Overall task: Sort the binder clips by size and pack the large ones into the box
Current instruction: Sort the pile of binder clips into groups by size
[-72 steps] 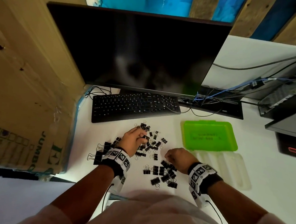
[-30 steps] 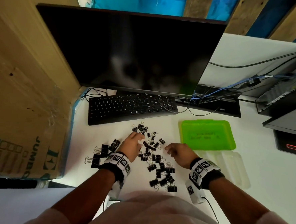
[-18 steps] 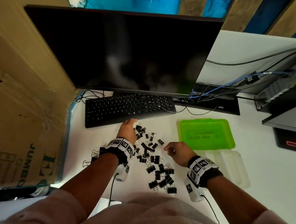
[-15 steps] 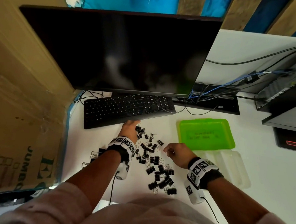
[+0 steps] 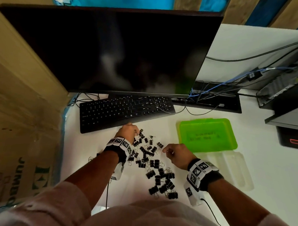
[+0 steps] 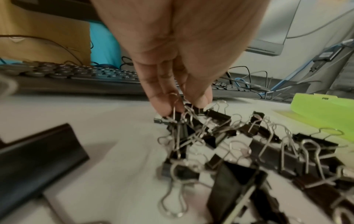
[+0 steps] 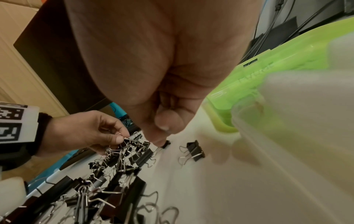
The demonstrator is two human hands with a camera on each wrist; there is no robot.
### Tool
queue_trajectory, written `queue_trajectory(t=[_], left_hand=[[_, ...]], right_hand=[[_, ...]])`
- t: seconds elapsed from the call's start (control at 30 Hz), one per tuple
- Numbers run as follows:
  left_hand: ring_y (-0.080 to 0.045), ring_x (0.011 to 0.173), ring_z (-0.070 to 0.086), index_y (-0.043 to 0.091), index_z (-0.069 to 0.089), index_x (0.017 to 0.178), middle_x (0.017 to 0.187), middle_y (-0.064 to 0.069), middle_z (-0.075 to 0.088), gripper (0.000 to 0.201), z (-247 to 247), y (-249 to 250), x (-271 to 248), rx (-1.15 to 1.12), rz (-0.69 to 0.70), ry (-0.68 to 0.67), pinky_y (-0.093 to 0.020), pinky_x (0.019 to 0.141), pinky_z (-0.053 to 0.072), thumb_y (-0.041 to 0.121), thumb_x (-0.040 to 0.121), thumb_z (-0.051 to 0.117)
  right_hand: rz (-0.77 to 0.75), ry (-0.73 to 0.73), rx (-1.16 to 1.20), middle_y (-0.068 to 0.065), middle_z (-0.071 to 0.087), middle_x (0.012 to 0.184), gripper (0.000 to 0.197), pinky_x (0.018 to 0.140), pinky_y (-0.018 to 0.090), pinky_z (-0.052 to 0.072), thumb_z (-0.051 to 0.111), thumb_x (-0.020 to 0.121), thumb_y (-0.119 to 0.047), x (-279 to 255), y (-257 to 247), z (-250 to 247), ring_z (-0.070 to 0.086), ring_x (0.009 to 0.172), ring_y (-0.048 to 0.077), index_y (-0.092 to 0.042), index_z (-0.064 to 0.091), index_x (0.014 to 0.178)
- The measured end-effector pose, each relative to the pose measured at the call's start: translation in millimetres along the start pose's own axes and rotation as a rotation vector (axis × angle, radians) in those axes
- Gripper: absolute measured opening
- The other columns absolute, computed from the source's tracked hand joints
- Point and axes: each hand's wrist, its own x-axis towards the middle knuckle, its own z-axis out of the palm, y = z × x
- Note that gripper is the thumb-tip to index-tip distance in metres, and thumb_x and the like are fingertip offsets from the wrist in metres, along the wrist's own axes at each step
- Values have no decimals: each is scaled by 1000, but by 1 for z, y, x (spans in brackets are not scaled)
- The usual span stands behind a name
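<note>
Black binder clips lie in loose groups on the white desk: small ones (image 5: 148,146) in the middle and bigger ones (image 5: 161,181) nearer me. My left hand (image 5: 137,132) is at the far end of the small group, by the keyboard. Its thumb and fingers (image 6: 162,106) pinch the wire handle of a small clip (image 6: 177,116). My right hand (image 5: 165,149) hovers right of the small clips with curled fingers. Its fingertip (image 7: 159,141) is at a small clip (image 7: 165,143), and a grip is not visible. The box stands open to the right, with a green lid (image 5: 208,134) and a clear base (image 5: 235,168).
A black keyboard (image 5: 125,111) and a dark monitor (image 5: 113,49) stand just beyond the clips. A cardboard carton (image 5: 18,122) walls off the left side. Cables (image 5: 215,92) and a computer case (image 5: 289,90) fill the back right. A large clip (image 6: 38,154) lies left of my left wrist.
My left hand moved from the left side of the small clips forward to their far end by the keyboard and pinched a clip. My right hand rose from the nearer group toward the small clips.
</note>
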Motion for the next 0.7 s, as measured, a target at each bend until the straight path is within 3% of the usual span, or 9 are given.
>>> queue_trajectory(t=[0.1,0.2,0.37,0.5,0.6,0.7], left_hand=[[-17,90,66,25,70,89,98,0,68,25,-5,0,-2,-68,-64,19,-26,80,52,4,87,58],[-15,91,67,25,72,96,99,1,72,19,-9,2,-6,-143,-84,78,-25,84,52,12,88,61],[-10,95,66,24,71,100,101,4,72,18,-7,5,-19,-259,-63,65,-25,93,49,16,89,60],[-13,99,65,24,70,104,105,2,72,19,2,10,-31,-252,-51,23,-26,95,48,18,89,61],[-15,101,65,24,71,104,106,-1,72,19,10,9,-37,-244,-51,-8,-29,97,48,18,88,62],[-15,99,65,21,71,104,103,-2,73,19,11,11,-41,-270,-57,-18,-30,96,49,18,88,61]], right_hand=[[1,16,10,-1,65,86,24,69,17,41,49,91,-7,4,-1,-2,59,74,14,-11,68,105],[0,-2,-3,-1,65,87,24,71,17,41,49,91,-7,5,-1,-6,58,75,13,-12,68,105],[-17,-22,-63,10,71,98,25,79,29,51,48,91,-10,9,-5,-7,66,86,27,-16,67,105],[-143,-129,-243,6,62,120,34,90,31,49,46,89,-6,11,-21,5,61,105,25,-22,64,113],[-238,-211,-366,4,55,124,40,91,35,50,50,86,-4,12,-35,19,58,108,25,-23,59,120],[-236,-226,-431,5,53,126,43,93,37,48,50,86,-4,16,-40,26,55,111,26,-22,57,125]])
